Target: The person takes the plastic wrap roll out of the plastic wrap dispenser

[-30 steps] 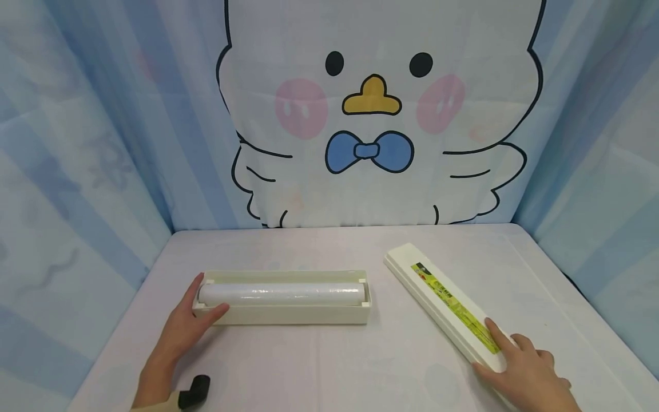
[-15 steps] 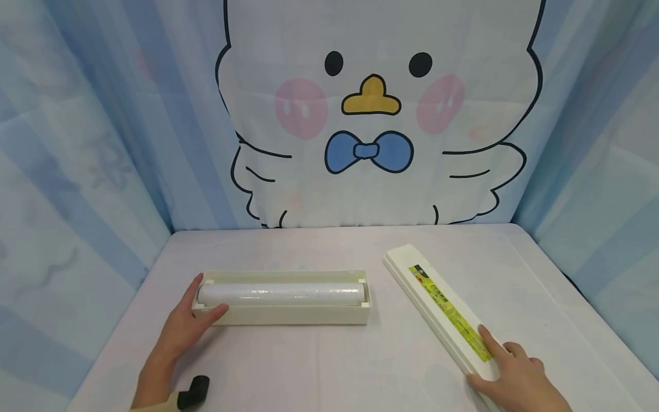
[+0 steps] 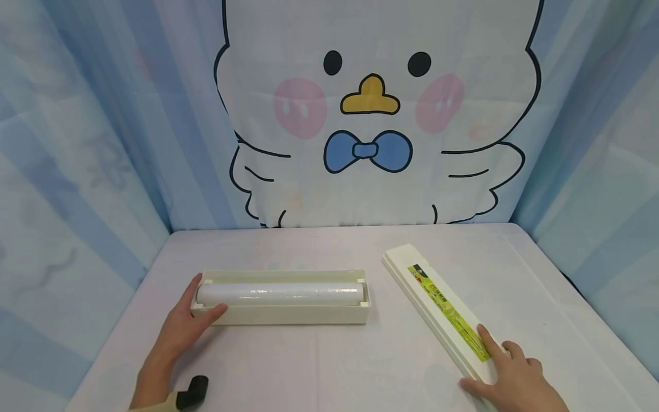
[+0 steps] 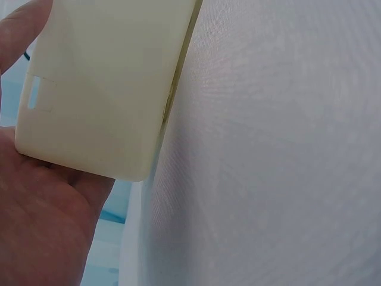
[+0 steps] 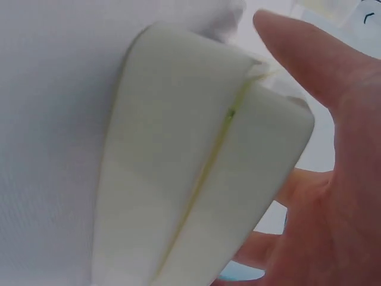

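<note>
A long cream box (image 3: 288,315) without a cover holds a roll of clear plastic film (image 3: 288,293). My left hand (image 3: 180,329) grips its left end, thumb over the front wall and fingers round the back. The left wrist view shows the box end (image 4: 101,89) between thumb and palm. To the right, a long white piece (image 3: 434,312) with a yellow-green label (image 3: 449,312) lies slantwise. My right hand (image 3: 515,375) rests on its near end, fingertips on top. The right wrist view shows a seam along its end (image 5: 172,107), with the thumb (image 5: 303,47) standing off it.
Both things lie on a table (image 3: 319,366) with a pale cloth. Blue and white curtains (image 3: 77,200) close it in at the sides. Behind hangs a cloth (image 3: 370,194) with a large cartoon bird. A black device (image 3: 193,392) sits at the left wrist.
The white piece has shifted slightly left and nearer under my right hand, then stayed. My right thumb has since spread away from its edge. The left hand and film box hold still.
</note>
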Demonstrator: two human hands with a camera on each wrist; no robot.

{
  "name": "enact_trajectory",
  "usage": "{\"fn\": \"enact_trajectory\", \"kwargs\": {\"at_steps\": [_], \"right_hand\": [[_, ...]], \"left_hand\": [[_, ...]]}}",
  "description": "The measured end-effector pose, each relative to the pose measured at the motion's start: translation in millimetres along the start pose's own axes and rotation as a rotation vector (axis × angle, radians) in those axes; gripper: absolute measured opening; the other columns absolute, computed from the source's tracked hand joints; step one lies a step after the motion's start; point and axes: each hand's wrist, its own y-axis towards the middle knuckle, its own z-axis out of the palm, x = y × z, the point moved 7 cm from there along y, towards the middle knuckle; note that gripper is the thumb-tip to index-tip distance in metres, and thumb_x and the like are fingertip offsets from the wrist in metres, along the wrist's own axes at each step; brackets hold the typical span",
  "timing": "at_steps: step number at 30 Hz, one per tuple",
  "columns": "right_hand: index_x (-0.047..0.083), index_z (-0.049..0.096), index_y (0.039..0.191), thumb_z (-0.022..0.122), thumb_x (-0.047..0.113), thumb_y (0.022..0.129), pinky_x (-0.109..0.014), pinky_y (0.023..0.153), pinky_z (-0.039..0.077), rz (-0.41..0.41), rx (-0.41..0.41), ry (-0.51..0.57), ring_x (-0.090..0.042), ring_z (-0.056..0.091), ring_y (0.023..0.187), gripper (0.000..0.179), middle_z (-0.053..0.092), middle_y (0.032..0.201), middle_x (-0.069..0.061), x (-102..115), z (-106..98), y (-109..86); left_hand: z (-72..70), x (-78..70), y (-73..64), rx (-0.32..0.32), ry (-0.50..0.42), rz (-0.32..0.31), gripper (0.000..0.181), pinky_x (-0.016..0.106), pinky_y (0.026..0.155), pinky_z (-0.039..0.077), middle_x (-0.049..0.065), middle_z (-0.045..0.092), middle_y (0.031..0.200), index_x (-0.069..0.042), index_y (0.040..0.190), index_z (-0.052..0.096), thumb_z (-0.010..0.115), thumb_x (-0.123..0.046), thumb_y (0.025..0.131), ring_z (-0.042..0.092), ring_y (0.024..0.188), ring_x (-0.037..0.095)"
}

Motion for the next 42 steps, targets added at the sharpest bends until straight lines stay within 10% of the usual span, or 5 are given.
{"fn": "enact_trajectory", "kwargs": {"at_steps": [8,27,42], "right_hand": [[0.007,0.016,0.159,0.07,0.083,0.066,-0.081,0.072,0.042,-0.066,-0.14,-0.022,-0.068,0.039,0.109,0.132,0.029,0.136,-0.043,15,-24,-5.3],[0.013,0.033,0.158,0.073,0.063,0.083,-0.074,0.078,0.044,-0.308,-0.553,0.021,-0.06,0.05,0.109,0.099,0.042,0.141,-0.034,81,-86,-15.5],[0.017,0.035,0.158,0.073,0.054,0.087,-0.073,0.087,0.043,-0.344,-0.529,0.086,-0.057,0.05,0.118,0.088,0.041,0.147,-0.03,127,-90,-1.6]], "left_hand": [[-2.7,-0.4,-2.0,-0.016,0.0,0.026,0.11,0.067,0.113,0.017,0.033,0.011,0.162,-0.013,0.163,-0.004,0.069,-0.054,0.092,0.013,0.146,0.054],[-3.9,-0.1,-3.5,-0.02,-0.008,0.036,0.109,0.067,0.113,0.018,0.032,0.011,0.162,-0.012,0.163,-0.002,0.069,-0.053,0.092,0.014,0.146,0.053],[-2.0,-1.3,-0.7,-0.015,0.011,0.034,0.107,0.067,0.113,0.02,0.033,0.012,0.161,-0.01,0.163,-0.001,0.067,-0.053,0.093,0.017,0.145,0.053]]}}
